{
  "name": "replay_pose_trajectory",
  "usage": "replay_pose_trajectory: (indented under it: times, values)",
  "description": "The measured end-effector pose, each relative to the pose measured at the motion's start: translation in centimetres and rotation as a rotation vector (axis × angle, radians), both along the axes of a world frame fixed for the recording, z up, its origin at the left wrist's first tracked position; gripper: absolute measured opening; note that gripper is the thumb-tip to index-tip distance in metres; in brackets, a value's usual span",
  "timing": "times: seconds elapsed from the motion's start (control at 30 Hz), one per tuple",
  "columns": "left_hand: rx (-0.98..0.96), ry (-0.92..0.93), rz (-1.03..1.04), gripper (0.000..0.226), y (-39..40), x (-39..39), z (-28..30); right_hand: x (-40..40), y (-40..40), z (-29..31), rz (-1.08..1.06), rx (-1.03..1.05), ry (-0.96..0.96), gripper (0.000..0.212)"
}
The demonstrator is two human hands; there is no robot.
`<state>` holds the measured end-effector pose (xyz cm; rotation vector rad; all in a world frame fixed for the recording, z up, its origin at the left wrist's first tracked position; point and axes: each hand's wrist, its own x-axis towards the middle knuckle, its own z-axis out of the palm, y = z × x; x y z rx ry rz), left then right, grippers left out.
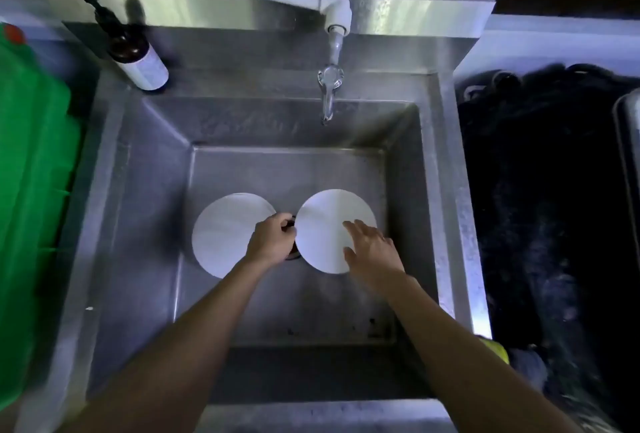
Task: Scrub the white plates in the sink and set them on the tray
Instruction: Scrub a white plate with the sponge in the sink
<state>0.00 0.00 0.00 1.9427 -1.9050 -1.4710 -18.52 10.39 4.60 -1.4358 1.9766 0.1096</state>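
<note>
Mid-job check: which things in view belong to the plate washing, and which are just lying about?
In the job: left plate; right plate; sink; tap; left hand, curled at the right plate's edge; right hand, fingers spread on it.

Lying about: brown pump bottle; green container; dark cloth.

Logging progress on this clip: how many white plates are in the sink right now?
2. One plate lies left on the sink floor, one plate right, under the right hand. Neither shows a plate stacked beneath.
</note>
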Motion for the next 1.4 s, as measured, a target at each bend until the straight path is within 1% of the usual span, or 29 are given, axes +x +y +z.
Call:
replay_pose_trajectory:
  times: [0.07, 0.17, 0.33, 0.47, 0.57, 0.67, 0.8, 0.93, 1.07, 1.27, 1.4]
  values:
    - [0.014, -0.019, 0.024, 0.029, -0.6, -0.5, -1.2, -0.3, -0.6, -0.8, -0.031, 0.000, -0.011, 0.055]
    - [0.042, -0.063, 0.018, 0.025, -0.8, -1.1, -2.9, -0.5, -0.9, -2.3, -0.021, 0.024, 0.002, 0.055]
    - [0.054, -0.075, -0.005, 0.034, -1.1, -1.6, -5.2, -0.3, -1.1, -4.3, -0.002, 0.025, -0.011, 0.056]
    - [0.100, -0.024, 0.078, 0.041, -1.1, -2.0, -6.6, 0.1, -0.8, -5.5, -0.006, 0.019, -0.024, 0.055]
    - [0.073, -0.032, 0.157, 0.029, -1.2, -2.2, -7.5, 0.0, -0.5, -6.0, -0.031, 0.008, -0.032, 0.054]
    - [0.077, -0.027, 0.236, 0.025, -1.0, -2.5, -8.0, -0.2, -0.1, -6.3, -0.049, 0.002, -0.037, 0.054]
    - [0.062, -0.056, 0.226, 0.032, -0.6, -2.8, -8.8, -0.3, 0.5, -6.4, -0.074, -0.009, -0.022, 0.053]
    - [0.002, -0.126, 0.140, 0.025, -0.3, -2.6, -9.6, -0.3, 1.2, -6.6, -0.111, -0.003, -0.012, 0.053]
    - [0.042, -0.132, 0.159, 0.026, 0.4, -2.2, -9.9, -0.3, 1.9, -6.7, -0.122, -0.004, -0.015, 0.052]
    - [0.091, -0.072, 0.189, 0.024, 3.0, -1.7, -10.1, -0.1, 2.9, -6.1, -0.119, -0.009, 0.008, 0.052]
    - [0.123, -0.032, 0.228, 0.023, 4.6, -1.7, -9.3, 0.0, 3.5, -5.4, -0.117, 0.018, -0.022, 0.051]
